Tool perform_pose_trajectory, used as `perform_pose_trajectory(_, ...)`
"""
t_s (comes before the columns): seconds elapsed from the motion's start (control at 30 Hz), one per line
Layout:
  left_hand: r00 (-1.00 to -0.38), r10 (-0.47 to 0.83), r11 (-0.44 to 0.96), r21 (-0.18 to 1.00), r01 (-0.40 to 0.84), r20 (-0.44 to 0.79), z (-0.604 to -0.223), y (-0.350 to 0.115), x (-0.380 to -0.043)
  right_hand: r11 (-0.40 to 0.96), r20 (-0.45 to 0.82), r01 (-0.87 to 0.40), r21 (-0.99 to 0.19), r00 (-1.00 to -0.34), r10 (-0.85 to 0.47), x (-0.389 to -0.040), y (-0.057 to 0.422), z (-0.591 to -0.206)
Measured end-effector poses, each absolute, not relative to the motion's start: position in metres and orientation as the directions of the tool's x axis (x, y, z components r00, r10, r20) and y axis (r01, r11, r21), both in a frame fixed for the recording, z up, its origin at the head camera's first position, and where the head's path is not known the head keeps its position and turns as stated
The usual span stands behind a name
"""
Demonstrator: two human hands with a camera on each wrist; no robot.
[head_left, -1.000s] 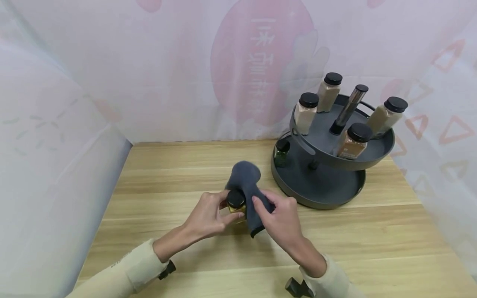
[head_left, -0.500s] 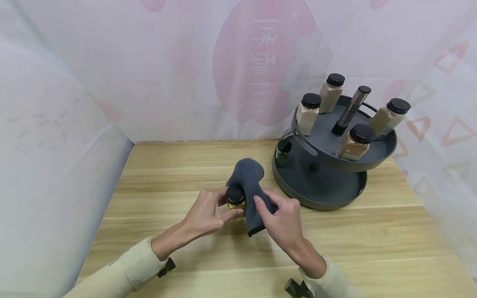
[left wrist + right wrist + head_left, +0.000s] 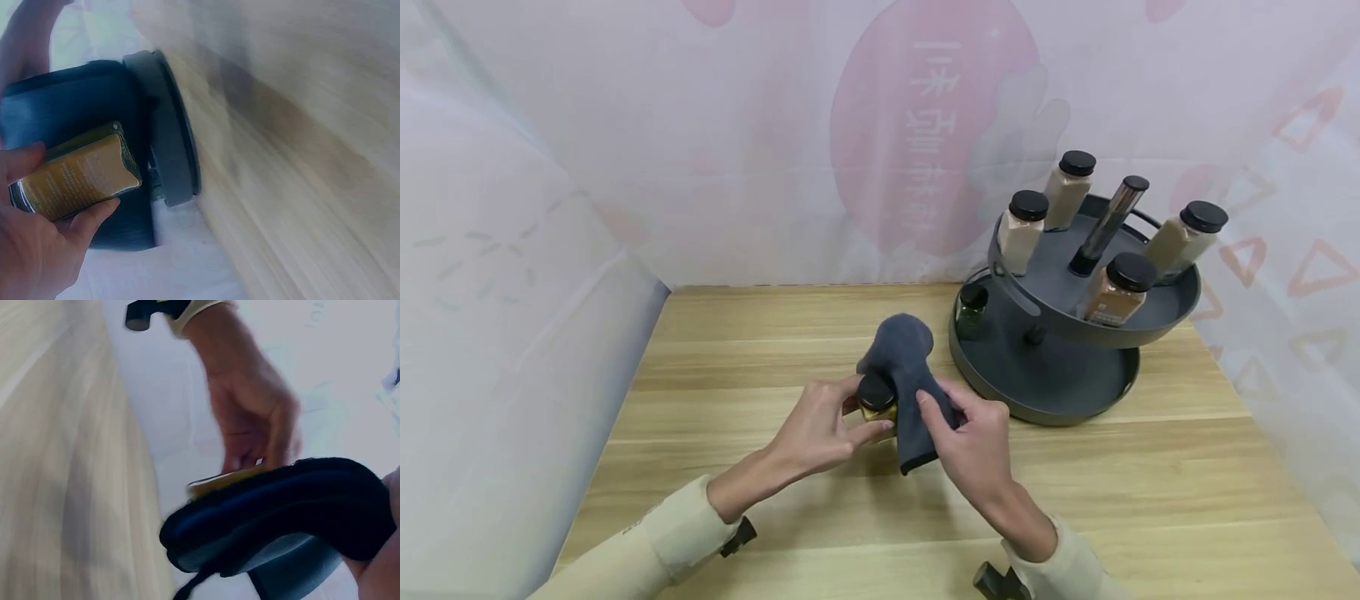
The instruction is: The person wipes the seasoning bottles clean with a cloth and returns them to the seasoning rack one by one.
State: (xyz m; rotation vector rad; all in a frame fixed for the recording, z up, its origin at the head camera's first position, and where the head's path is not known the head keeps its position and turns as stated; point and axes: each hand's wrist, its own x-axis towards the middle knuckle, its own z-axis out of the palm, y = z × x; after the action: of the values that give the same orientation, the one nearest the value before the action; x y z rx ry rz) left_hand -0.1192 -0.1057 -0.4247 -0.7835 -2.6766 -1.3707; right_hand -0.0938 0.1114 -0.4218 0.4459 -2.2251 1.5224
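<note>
In the head view my left hand [image 3: 812, 429] grips a small spice jar [image 3: 877, 393] with a black lid, above the wooden table. The left wrist view shows the jar [image 3: 87, 175] from its side, with yellow-brown contents or label and thumb and fingers on opposite faces. Against the jar's right side lies a dark grey cloth [image 3: 908, 367], pinched between thumb and fingers of my right hand [image 3: 979, 437]. From the right wrist, the folded cloth [image 3: 262, 515] hides most of the jar, leaving a yellow edge visible.
A dark two-tier round rack [image 3: 1052, 396] stands at the table's back right. Several black-lidded spice jars are on its upper tray, one of them an orange-brown jar [image 3: 1116, 293]. A green jar [image 3: 971, 312] sits on the lower tray. Printed white sheets border the table [image 3: 752, 333].
The cloth has shifted slightly up and to the right against the jar, and its lower corner has moved a little. Both hands keep their holds.
</note>
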Motion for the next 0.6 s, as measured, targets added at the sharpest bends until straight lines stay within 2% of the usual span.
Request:
perform_pose_trajectory(0.2, -0.873, 0.407, 0.477, 0.753, 0.453, 0.268, -0.4201, -0.1046, -0.1200, 0.561, 0.323, -0.331, -0.759, -0.939, -0.117, -0.1018, 0.1110, -0.4288)
perform_pose_trajectory(0.3, -0.875, 0.406, 0.479, 0.754, 0.450, 0.264, -0.4214, -0.1056, -0.1203, 0.508, 0.401, -0.389, -0.768, -0.911, -0.092, -0.1007, 0.1111, -0.4267)
perform_pose_trajectory(0.4, -0.875, 0.406, 0.464, 0.766, 0.446, 0.264, -0.4236, -0.1064, -0.1213, 0.402, 0.539, -0.509, -0.761, -0.841, -0.043, -0.0968, 0.1109, -0.4220)
perform_pose_trajectory(0.47, -0.874, 0.405, 0.460, 0.767, 0.447, 0.267, -0.4243, -0.1067, -0.1216, 0.363, 0.581, -0.554, -0.749, -0.813, -0.041, -0.0946, 0.1106, -0.4202)
perform_pose_trajectory(0.53, -0.874, 0.404, 0.461, 0.765, 0.450, 0.270, -0.4232, -0.1067, -0.1211, 0.399, 0.553, -0.529, -0.749, -0.831, -0.065, -0.0940, 0.1102, -0.4210)
perform_pose_trajectory(0.6, -0.872, 0.405, 0.469, 0.756, 0.456, 0.275, -0.4217, -0.1064, -0.1203, 0.472, 0.463, -0.458, -0.753, -0.879, -0.114, -0.0946, 0.1098, -0.4235)
